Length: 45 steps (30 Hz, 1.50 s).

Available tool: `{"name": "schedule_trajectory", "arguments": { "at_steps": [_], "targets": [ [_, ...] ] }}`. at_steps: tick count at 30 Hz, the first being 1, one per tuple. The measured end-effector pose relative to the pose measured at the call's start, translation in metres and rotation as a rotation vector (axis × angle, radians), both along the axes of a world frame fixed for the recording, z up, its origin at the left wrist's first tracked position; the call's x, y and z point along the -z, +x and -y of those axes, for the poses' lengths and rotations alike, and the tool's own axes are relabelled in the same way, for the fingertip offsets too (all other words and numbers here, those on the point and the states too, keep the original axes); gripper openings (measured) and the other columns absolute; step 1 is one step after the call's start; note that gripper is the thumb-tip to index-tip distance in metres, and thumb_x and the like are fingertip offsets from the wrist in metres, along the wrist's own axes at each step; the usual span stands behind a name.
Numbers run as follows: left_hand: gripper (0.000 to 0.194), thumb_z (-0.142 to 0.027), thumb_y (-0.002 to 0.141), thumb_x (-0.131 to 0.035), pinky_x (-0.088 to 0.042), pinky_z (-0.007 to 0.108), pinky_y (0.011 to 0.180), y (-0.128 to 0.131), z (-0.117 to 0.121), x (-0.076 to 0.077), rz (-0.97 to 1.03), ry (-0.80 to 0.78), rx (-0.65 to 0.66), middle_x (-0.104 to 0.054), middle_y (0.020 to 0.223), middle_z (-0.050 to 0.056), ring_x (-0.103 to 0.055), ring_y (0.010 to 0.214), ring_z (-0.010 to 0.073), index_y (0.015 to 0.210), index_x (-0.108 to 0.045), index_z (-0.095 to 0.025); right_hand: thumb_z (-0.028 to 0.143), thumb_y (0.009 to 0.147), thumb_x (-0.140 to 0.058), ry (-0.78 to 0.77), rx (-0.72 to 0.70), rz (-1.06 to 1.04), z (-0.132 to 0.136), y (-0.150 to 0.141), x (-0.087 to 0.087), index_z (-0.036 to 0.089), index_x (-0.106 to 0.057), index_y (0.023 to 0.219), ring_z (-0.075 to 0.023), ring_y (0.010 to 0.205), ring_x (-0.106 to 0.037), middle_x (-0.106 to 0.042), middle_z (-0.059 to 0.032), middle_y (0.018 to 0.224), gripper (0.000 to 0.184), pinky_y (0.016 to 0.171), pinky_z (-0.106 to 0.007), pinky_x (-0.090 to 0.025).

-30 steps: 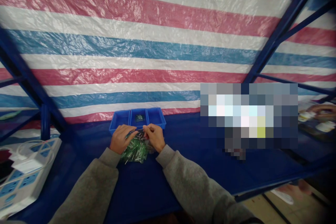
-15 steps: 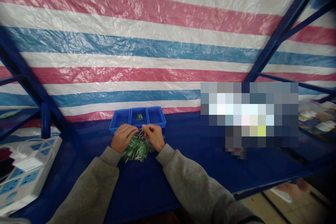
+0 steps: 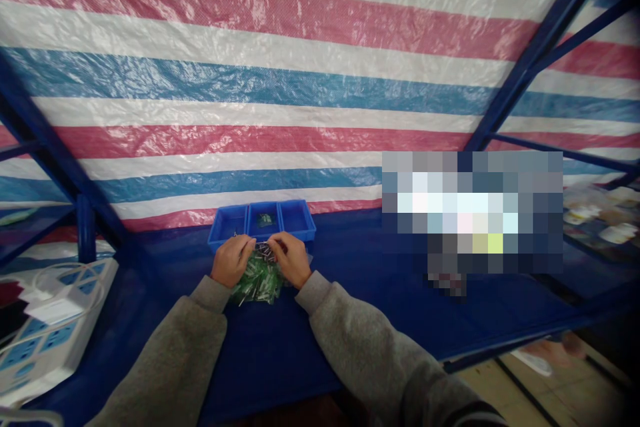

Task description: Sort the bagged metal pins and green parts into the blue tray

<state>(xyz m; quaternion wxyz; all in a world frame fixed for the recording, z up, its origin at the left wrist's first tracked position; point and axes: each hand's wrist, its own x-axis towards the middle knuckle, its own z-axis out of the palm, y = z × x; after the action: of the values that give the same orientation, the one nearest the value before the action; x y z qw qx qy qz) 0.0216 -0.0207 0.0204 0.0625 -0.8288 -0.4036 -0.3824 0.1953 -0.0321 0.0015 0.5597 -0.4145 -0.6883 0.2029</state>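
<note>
My left hand (image 3: 231, 261) and my right hand (image 3: 290, 259) meet over a pile of small green parts with metal pins (image 3: 259, 283) on the blue table. The fingertips of both hands are pinched together on a small dark piece with metal pins (image 3: 263, 249) held between them, too small to name. Both sleeves are grey. Just behind the hands stands a blue tray (image 3: 227, 231) with three compartments; a small dark green part (image 3: 265, 219) lies in the middle one.
A white power strip with blue sockets (image 3: 37, 337) and cables lies at the left edge. A striped red, white and blue tarp hangs behind the table, framed by blue metal bars (image 3: 85, 230). A blurred-out patch covers the right middle. White objects sit at far right.
Both hands have shifted slightly away from me toward the tray, still pinched together over the green pile. The view has tilted a little.
</note>
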Motion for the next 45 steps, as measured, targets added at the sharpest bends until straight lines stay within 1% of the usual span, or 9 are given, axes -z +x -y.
{"name": "schedule_trajectory", "arguments": {
  "at_steps": [4, 9, 11, 16, 23, 28, 32, 37, 45],
  "targets": [
    [0.019, -0.031, 0.088, -0.049, -0.046, 0.027, 0.072, 0.0027, 0.0013, 0.0002, 0.076, 0.025, 0.083, -0.065, 0.078, 0.004, -0.06, 0.074, 0.0151, 0.086, -0.061, -0.017, 0.033, 0.091, -0.042, -0.002, 0.033, 0.024, 0.0007, 0.0008, -0.0012, 0.017, -0.061, 0.081, -0.0137, 0.069, -0.056, -0.061, -0.0025, 0.073, 0.026, 0.062, -0.022, -0.041],
    [0.016, -0.026, 0.088, -0.049, -0.046, 0.029, 0.079, 0.0057, 0.0034, -0.0022, 0.134, 0.045, 0.167, -0.066, 0.08, 0.005, -0.061, 0.078, 0.0156, 0.084, -0.062, -0.017, 0.036, 0.093, -0.039, -0.011, 0.022, 0.049, 0.0017, 0.0016, -0.0033, 0.018, -0.058, 0.071, -0.0124, 0.063, -0.053, -0.057, -0.0008, 0.064, 0.035, 0.06, -0.022, -0.039],
    [0.016, -0.025, 0.088, -0.049, -0.046, 0.029, 0.079, 0.0059, 0.0043, -0.0035, 0.146, 0.029, 0.178, -0.065, 0.08, 0.005, -0.06, 0.079, 0.0157, 0.083, -0.062, -0.017, 0.037, 0.093, -0.038, -0.024, 0.015, 0.029, 0.0023, 0.0012, -0.0039, 0.018, -0.059, 0.074, -0.0123, 0.062, -0.053, -0.058, -0.0008, 0.066, 0.034, 0.06, -0.022, -0.04],
    [0.021, -0.026, 0.089, -0.047, -0.044, 0.026, 0.07, 0.0043, 0.0054, -0.0045, 0.149, -0.074, 0.156, -0.06, 0.07, 0.003, -0.056, 0.068, 0.0132, 0.074, -0.059, -0.017, 0.036, 0.089, -0.047, -0.032, -0.038, -0.044, 0.0032, -0.0006, -0.0043, 0.019, -0.061, 0.094, -0.0127, 0.066, -0.056, -0.063, -0.0014, 0.08, 0.022, 0.062, -0.023, -0.043],
    [0.031, -0.03, 0.091, -0.042, -0.041, 0.025, 0.064, 0.0037, 0.0068, -0.0044, 0.155, -0.159, 0.088, -0.058, 0.062, 0.001, -0.054, 0.062, 0.0116, 0.066, -0.057, -0.017, 0.032, 0.088, -0.049, -0.009, -0.046, -0.034, 0.0035, -0.0004, -0.0043, 0.018, -0.062, 0.086, -0.0131, 0.068, -0.057, -0.063, -0.0022, 0.079, 0.02, 0.063, -0.023, -0.043],
    [0.021, -0.035, 0.083, -0.055, -0.046, 0.026, 0.067, 0.0052, 0.0032, -0.003, 0.295, -0.161, 0.057, -0.065, 0.069, 0.001, -0.059, 0.065, 0.0135, 0.076, -0.065, -0.018, 0.034, 0.089, -0.046, -0.013, 0.001, -0.008, 0.0037, 0.0008, -0.0045, 0.017, -0.063, 0.082, -0.0136, 0.066, -0.055, -0.062, -0.0028, 0.073, 0.025, 0.062, -0.024, -0.042],
    [0.021, -0.036, 0.078, -0.06, -0.049, 0.026, 0.063, 0.0066, 0.0011, -0.0029, 0.431, -0.245, 0.078, -0.066, 0.069, 0.002, -0.06, 0.063, 0.0144, 0.075, -0.066, -0.017, 0.036, 0.089, -0.045, -0.014, 0.003, -0.014, 0.003, 0.001, -0.0041, 0.017, -0.063, 0.082, -0.0132, 0.065, -0.054, -0.061, -0.0026, 0.073, 0.027, 0.062, -0.023, -0.042],
    [0.019, -0.034, 0.077, -0.062, -0.05, 0.025, 0.061, 0.0072, 0.0009, -0.0031, 0.552, -0.32, 0.11, -0.065, 0.068, 0.002, -0.059, 0.061, 0.0138, 0.076, -0.066, -0.015, 0.034, 0.088, -0.049, 0.01, -0.02, -0.041, 0.0019, 0.0001, -0.0031, 0.018, -0.064, 0.094, -0.0138, 0.07, -0.057, -0.064, -0.0034, 0.083, 0.023, 0.065, -0.024, -0.044],
    [0.019, -0.034, 0.076, -0.063, -0.05, 0.025, 0.06, 0.0082, 0.0015, -0.0023, 0.58, -0.332, 0.108, -0.064, 0.066, 0.001, -0.058, 0.061, 0.0135, 0.074, -0.065, -0.016, 0.032, 0.09, -0.046, 0.029, -0.005, 0.027, 0.0037, 0.0007, -0.0065, 0.018, -0.065, 0.084, -0.0141, 0.073, -0.057, -0.064, -0.0034, 0.08, 0.024, 0.067, -0.024, -0.042]
  ]
}}
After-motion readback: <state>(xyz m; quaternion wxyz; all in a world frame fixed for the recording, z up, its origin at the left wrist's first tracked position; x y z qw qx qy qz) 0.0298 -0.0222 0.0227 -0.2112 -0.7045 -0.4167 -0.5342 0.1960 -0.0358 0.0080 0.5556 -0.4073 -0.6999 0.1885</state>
